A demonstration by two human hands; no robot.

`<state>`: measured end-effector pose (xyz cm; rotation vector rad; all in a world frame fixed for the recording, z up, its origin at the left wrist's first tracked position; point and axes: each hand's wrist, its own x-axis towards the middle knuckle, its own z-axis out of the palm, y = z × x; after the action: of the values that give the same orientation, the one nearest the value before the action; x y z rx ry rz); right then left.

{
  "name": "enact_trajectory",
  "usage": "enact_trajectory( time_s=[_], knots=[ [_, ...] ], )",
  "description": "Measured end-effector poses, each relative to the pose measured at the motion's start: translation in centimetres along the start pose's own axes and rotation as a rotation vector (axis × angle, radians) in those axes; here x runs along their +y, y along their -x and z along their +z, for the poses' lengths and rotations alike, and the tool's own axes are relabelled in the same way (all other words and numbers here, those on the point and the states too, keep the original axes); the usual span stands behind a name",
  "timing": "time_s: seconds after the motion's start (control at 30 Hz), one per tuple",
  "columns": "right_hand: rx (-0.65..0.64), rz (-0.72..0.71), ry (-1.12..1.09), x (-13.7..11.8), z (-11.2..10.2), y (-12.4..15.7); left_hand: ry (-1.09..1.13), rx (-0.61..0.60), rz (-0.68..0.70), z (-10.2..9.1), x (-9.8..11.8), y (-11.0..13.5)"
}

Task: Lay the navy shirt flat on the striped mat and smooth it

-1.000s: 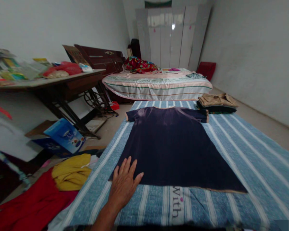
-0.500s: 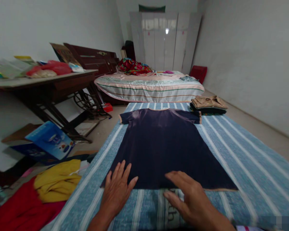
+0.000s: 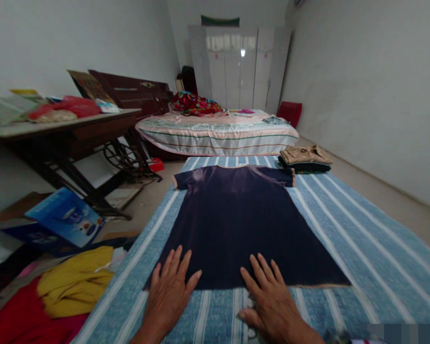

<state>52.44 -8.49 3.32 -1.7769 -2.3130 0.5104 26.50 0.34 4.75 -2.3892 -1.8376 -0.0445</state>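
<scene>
Head view, garment: One dark navy short-sleeved garment lies flat on the near bed, neckline away from the wearer, widening to a hem with pale trim; its two sleeves have tan cuffs.
Left hand: The left hand lies palm down over the garment's left hem corner, fingers straight and slightly spread, thumb angled out.
Right hand: The right hand lies palm down, fingertips on the fabric near the hem's middle, fingers slightly spread, thumb out over the sheet.
Bed edges: The striped blue-and-white sheet shows as a narrow margin left of the garment and a broad stretch right of it.
Folded pile: One stack of folded clothes, tan over dark, sits near the right sleeve; its layers cannot be counted.
Left floor: One yellow cloth, crumpled red cloth and one glossy blue box.
Beyond: One second bed carries a floral red bundle; behind stands a shiny pale wardrobe.
</scene>
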Motion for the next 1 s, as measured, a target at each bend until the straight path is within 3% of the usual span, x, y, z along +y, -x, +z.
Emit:
enact_trajectory(
  time_s=[0.33,0.6,0.9,1.0],
  knots=[
    [0.097,-0.062,0.064,0.8,1.7,-0.1,-0.016,-0.017,0.002,0.4,-0.2,0.0],
    [0.085,-0.044,0.053,0.5,1.4,-0.3,-0.021,-0.013,0.008,0.4,-0.4,0.1],
    [0.089,-0.046,0.044,0.7,1.5,-0.3,0.029,-0.091,-0.038,-0.8,0.1,0.0],
    [0.088,-0.053,0.049,0.7,1.5,-0.3,0.078,-0.173,-0.073,-1.7,0.2,-0.5]
  ],
)
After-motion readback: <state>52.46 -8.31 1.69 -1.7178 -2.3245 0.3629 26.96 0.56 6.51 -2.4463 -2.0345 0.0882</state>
